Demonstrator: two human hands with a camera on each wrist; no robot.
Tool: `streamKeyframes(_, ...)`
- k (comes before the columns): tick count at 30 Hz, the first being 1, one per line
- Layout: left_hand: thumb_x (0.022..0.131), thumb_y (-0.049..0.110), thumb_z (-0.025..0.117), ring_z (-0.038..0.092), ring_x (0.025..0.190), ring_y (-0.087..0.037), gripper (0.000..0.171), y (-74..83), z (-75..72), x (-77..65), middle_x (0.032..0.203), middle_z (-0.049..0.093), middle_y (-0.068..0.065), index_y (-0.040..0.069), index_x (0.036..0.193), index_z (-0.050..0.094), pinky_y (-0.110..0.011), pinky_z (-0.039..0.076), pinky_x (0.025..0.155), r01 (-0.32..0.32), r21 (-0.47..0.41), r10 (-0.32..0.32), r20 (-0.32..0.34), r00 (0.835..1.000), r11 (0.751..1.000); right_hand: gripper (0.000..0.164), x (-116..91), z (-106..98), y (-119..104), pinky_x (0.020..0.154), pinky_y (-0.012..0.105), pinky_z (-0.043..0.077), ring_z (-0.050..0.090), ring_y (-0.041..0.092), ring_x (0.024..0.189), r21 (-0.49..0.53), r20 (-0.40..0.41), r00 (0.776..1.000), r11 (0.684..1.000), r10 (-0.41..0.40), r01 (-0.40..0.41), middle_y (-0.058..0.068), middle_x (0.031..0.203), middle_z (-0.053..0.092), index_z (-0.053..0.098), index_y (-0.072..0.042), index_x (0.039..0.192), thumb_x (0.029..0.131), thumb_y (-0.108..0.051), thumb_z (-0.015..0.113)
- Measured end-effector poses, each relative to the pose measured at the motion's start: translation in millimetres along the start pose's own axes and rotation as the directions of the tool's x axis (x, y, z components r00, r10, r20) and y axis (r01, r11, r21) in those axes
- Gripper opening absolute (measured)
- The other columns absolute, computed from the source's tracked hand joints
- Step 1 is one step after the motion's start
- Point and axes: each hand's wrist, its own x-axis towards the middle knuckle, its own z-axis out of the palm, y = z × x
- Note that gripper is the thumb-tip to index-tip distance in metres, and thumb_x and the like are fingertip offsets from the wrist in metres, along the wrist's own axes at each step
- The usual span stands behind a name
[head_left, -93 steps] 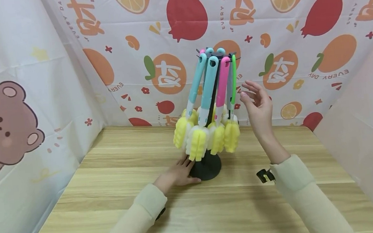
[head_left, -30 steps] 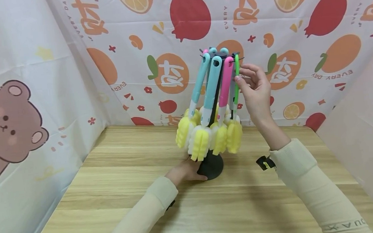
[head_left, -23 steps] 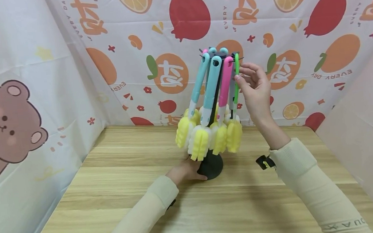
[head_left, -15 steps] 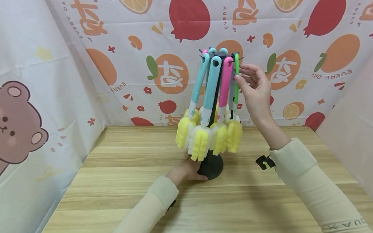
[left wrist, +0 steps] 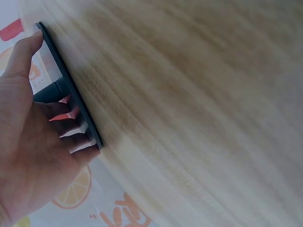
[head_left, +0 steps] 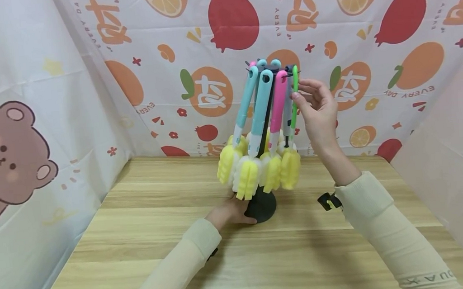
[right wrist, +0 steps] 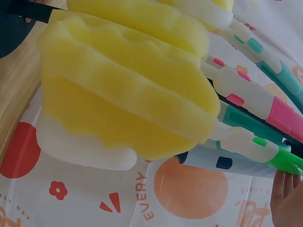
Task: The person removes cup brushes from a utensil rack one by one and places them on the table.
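Green-handled brush (head_left: 294, 120) slants at the R side of the black stand (head_left: 263, 208); slim glossy plastic handle, soft yellow foam head (head_left: 291, 169) below, ridged w/ wavy edges; can't tell if its top loop is on or off the hook; just beside it, grey-handled brush (head_left: 288, 113), then pink-handled brush (head_left: 277, 111) & teal-handled brushes (head_left: 262, 110), smooth plastic w/ rounded ends, several w/ yellow & white foam heads bunched in a ring; stand's base is a flat, matte disc on wood-grain bench (head_left: 142, 260); fruit-print cloth (head_left: 234, 19) behind, lightly creased; L hand (head_left: 232, 211) spans the base, fingers bent, thumb at the near rim, gripping it; R hand (head_left: 319, 112) pinches the green handle's upper part, thumb in front, fingers curled, gap btwn them v. narrow; vs. 0.5 s ago, green handle's top sits a bit farther R of the pink one, w/ more grey showing btwn; vs. 3.1 s ago, R hand's now on the handle, was apart from it.
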Motion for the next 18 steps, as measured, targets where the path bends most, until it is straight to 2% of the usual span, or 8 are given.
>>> streamKeyframes(9, 0.083, 0.05, 0.062, 0.014, 0.135, -0.029, 0.093, 0.6, 0.1, -0.7, 0.149, 0.018, -0.015, 0.001, 0.146, 0.014, -0.041, 0.01, 0.108, -0.002, -0.01, 0.002, -0.015, 1.0, 1.0, 0.027, 0.2, -4.6, 0.0, 0.081, 0.026, 0.047, 0.057, 0.022, 0.095, -0.05, 0.001, 1.0, 0.999, 0.002, -0.002, 0.009, 0.11, 0.059, 0.057, -0.007, 0.115, 0.088, -0.006, 0.062)
streamKeyframes(18, 0.082, 0.051, 0.062, 0.012, 0.136, -0.029, 0.095, 0.0, 1.7, 0.7, 0.149, 0.016, -0.016, 0.001, 0.146, 0.011, -0.041, 0.011, 0.108, -0.005, 0.01, 0.005, -0.017, 1.0, 1.0, 0.027, 0.5, -14.0, -0.1, 0.081, 0.026, 0.047, 0.058, 0.021, 0.094, -0.046, -0.005, 1.0, 0.999, 0.003, -0.004, 0.012, 0.11, 0.059, 0.058, -0.006, 0.114, 0.088, -0.005, 0.062)
